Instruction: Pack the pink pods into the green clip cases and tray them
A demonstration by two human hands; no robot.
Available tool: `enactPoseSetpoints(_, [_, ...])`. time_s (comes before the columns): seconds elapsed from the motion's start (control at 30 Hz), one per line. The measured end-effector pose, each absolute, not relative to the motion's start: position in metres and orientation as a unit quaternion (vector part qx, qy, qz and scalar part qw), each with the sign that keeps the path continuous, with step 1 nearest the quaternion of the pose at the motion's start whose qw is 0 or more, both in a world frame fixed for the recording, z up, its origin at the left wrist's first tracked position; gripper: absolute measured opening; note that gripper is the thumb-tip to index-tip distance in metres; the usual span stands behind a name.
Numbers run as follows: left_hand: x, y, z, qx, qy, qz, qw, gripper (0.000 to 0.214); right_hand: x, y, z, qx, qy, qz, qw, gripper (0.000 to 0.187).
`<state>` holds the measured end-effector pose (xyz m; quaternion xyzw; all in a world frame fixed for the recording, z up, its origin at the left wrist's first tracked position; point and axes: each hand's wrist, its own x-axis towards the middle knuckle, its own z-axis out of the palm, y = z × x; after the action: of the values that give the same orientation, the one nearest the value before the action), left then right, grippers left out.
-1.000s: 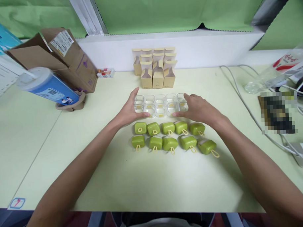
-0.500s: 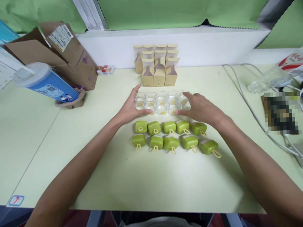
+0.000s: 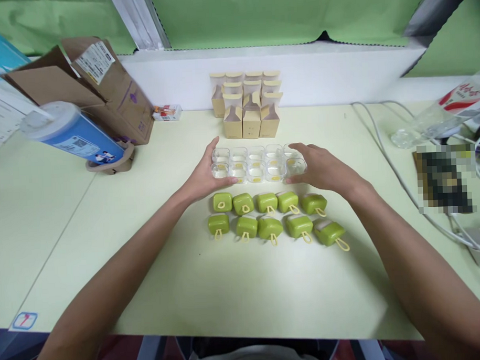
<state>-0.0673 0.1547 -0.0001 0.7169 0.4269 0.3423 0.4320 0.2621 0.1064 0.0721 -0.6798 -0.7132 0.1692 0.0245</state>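
Observation:
Small clear plastic cups (image 3: pixel 256 170) stand in two rows across the middle of the table, with yellow marks low on several. At their left end my left hand (image 3: pixel 202 176) is spread, thumb along the front row and fingers behind, touching the end cups. Around the right end curves my right hand (image 3: pixel 320 166), its thumb and index finger wide apart. Its thumb is by the front corner cup (image 3: pixel 297 167); some of its fingers are hidden. Closer to me lie two rows of glossy green rounded cases (image 3: pixel 267 202) with pale yellow loops.
Open small cardboard boxes (image 3: pixel 233 125) stand grouped by the back wall. At left are a large carton (image 3: pixel 123 105), a blue canister (image 3: pixel 81 135) and a small packet (image 3: pixel 167 112). Cables (image 3: pixel 384 148) and a plastic bottle (image 3: pixel 431 126) occupy the right side.
My right thumb has moved right along the front row, from the second-last cup to the corner cup. The front right cup sits slightly farther right. My left hand stays at the left end.

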Motion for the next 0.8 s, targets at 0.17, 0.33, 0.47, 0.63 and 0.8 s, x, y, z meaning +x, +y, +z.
enactPoseSetpoints(0.17, [-0.066, 0.158, -0.005, 0.722, 0.414, 0.362, 0.420, 0.145, 0.256, 0.104, 0.076, -0.681, -0.710, 0.179, 0.022, 0.070])
enactPoseSetpoints(0.33, [-0.067, 0.158, -0.005, 0.727, 0.413, 0.362, 0.412, 0.145, 0.256, 0.104, 0.076, -0.677, -0.716, 0.172, 0.012, 0.053])
enactPoseSetpoints(0.47, [-0.066, 0.157, -0.005, 0.727, 0.419, 0.361, 0.408, 0.144, 0.260, 0.105, 0.075, -0.675, -0.717, 0.176, 0.020, 0.058])
enactPoseSetpoints(0.63, [-0.068, 0.158, -0.008, 0.731, 0.412, 0.356, 0.412, 0.145, 0.260, 0.104, 0.073, -0.671, -0.720, 0.177, 0.016, 0.060])
enactPoseSetpoints(0.8, [-0.069, 0.161, -0.013, 0.733, 0.420, 0.365, 0.391, 0.150, 0.266, 0.106, 0.074, -0.660, -0.733, 0.163, 0.003, 0.065])
